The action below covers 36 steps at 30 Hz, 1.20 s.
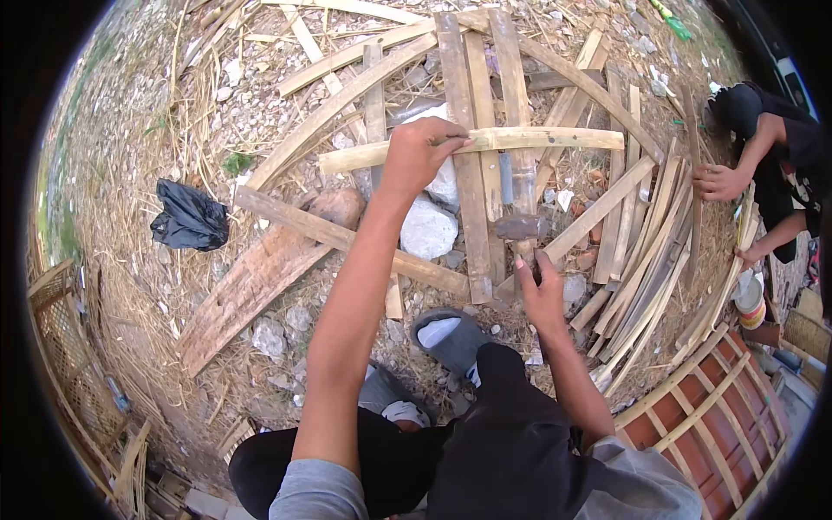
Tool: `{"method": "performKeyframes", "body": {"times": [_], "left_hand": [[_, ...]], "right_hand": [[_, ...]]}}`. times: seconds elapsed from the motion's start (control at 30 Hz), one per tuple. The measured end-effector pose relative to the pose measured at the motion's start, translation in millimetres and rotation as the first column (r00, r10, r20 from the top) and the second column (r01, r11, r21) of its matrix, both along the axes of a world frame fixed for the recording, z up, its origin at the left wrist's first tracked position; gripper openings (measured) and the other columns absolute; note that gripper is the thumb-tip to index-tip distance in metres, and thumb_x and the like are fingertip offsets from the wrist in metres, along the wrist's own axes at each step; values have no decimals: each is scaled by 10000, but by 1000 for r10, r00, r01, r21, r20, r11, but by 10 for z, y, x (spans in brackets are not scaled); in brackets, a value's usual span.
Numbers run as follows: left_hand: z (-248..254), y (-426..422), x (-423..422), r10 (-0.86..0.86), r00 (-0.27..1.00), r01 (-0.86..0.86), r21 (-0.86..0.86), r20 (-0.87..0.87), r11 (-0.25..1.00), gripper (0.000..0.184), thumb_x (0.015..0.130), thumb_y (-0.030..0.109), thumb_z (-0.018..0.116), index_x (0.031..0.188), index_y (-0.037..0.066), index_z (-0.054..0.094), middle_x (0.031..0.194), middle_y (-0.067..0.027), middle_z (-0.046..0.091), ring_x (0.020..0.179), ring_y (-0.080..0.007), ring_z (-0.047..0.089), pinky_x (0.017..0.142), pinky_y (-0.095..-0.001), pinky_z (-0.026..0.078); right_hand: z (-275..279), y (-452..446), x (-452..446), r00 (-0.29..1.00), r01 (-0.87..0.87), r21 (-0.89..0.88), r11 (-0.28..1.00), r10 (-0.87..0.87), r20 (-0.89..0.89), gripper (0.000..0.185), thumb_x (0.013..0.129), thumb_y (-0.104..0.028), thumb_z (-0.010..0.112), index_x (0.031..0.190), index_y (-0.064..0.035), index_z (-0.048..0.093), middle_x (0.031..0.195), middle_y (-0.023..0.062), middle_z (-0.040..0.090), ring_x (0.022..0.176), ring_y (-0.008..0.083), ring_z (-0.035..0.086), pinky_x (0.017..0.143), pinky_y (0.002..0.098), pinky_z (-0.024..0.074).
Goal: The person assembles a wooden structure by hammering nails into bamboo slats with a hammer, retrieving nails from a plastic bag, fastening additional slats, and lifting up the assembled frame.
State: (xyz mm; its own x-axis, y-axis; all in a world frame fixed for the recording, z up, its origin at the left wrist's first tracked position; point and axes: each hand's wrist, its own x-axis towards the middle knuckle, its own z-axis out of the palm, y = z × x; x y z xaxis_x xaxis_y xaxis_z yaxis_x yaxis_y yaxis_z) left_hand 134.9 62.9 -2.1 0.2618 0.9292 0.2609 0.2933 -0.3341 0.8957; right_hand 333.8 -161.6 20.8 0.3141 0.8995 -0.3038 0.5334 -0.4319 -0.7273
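Your left hand (419, 154) grasps a pale, narrow, gently bowed bamboo strip (555, 138) between thumb and fingers, close to where it crosses two long, flat, weathered wooden slats (468, 195). The strip lies crosswise over them; the pinch near this crossing probably steadies it, while leaving both its ends free. Your right hand (543, 299) is closed around the handle of a hammer with a dark, blunt metal head (522, 228). The head is over the lower part of the right-hand slat; whether it touches cannot be told. The grip sits a little below the head, presumably for control in close quarters.

Beneath and beside the slats, a large whitish stone (429, 228) and a broad reddish-brown timber (251, 282) lie on the straw-strewn ground (186, 299); the stone may serve as a prop, though contact is unclear. To your right, a loose sheaf of thin, curved strips (654, 251) lies within reach, beside another person's hand (721, 183). A crumpled black plastic bag (189, 217) lies well apart, to your left.
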Motion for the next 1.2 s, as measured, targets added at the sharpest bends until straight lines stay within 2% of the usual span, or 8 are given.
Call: {"method": "performKeyframes", "body": {"times": [0.07, 0.23, 0.37, 0.47, 0.57, 0.67, 0.83, 1.2], "left_hand": [[0, -6, 17, -26, 1000, 26, 16, 6, 1000, 155, 787, 147, 783, 904, 48, 765, 840, -118, 722, 762, -265, 696, 708, -341, 542], [48, -6, 41, -60, 997, 63, 54, -54, 997, 154, 847, 110, 743, 985, 41, 741, 798, -103, 712, 714, -180, 669, 688, -294, 514], [150, -80, 46, 57, 998, -60, -127, -31, 990, 225, 907, 69, 635, 1132, 72, 631, 650, -25, 553, 645, -104, 512, 688, -263, 440], [189, -131, -11, 146, 989, -137, -244, 17, 960, 237, 887, 42, 624, 1123, 57, 633, 665, 9, 538, 719, -87, 546, 758, -273, 461], [143, -129, -18, 285, 948, -274, -95, 140, 957, 258, 817, 13, 626, 1073, 40, 641, 622, -1, 484, 661, -116, 559, 695, -280, 465], [69, -114, 14, 243, 950, -220, -132, 197, 967, 273, 808, -3, 615, 1078, 32, 636, 659, 1, 517, 694, -109, 562, 733, -278, 472], [-6, -125, 172, 115, 993, -116, 0, 13, 993, 272, 826, 0, 636, 1096, 25, 617, 753, -123, 580, 688, -242, 578, 675, -358, 477], [-140, -126, 212, 100, 995, -100, 70, 2, 993, 295, 858, 14, 668, 1144, 1, 601, 894, -132, 650, 803, -232, 655, 763, -349, 523]], "right_hand": [[76, 21, -33, 1000, 10, 0, 1000, -10, -20, 407, 954, -251, 625, 1170, 92, 583, 871, 282, 668, 802, 365, 688, 748, 410, 513], [3, 11, -13, 1000, -23, 18, 1000, 23, 11, 400, 955, -247, 618, 1197, 67, 563, 891, 288, 670, 844, 406, 686, 759, 435, 512], [68, 35, -36, 1000, -5, -21, 1000, 5, -15, 383, 963, -254, 602, 1195, 44, 538, 867, 300, 658, 830, 438, 671, 739, 467, 503], [20, 45, -31, 999, -31, -26, 999, 32, 33, 360, 968, -254, 591, 1174, 36, 534, 829, 300, 650, 804, 462, 659, 705, 482, 494], [88, 77, -40, 1000, -17, -42, 999, 16, -19, 360, 969, -260, 583, 1168, 36, 534, 812, 299, 648, 787, 480, 649, 683, 496, 488], [84, 68, -42, 1000, -12, -55, 998, 12, 2, 370, 967, -268, 582, 1173, 36, 535, 786, 302, 640, 768, 483, 647, 671, 506, 484], [88, 58, -53, 999, -10, -24, 1000, 10, 36, 395, 962, -270, 587, 1188, 50, 536, 765, 305, 630, 769, 490, 642, 665, 515, 479], [18, 53, -31, 999, -16, -21, 1000, 17, 34, 373, 955, -257, 599, 1163, 47, 544, 736, 296, 616, 750, 494, 631, 645, 512, 474]]}}
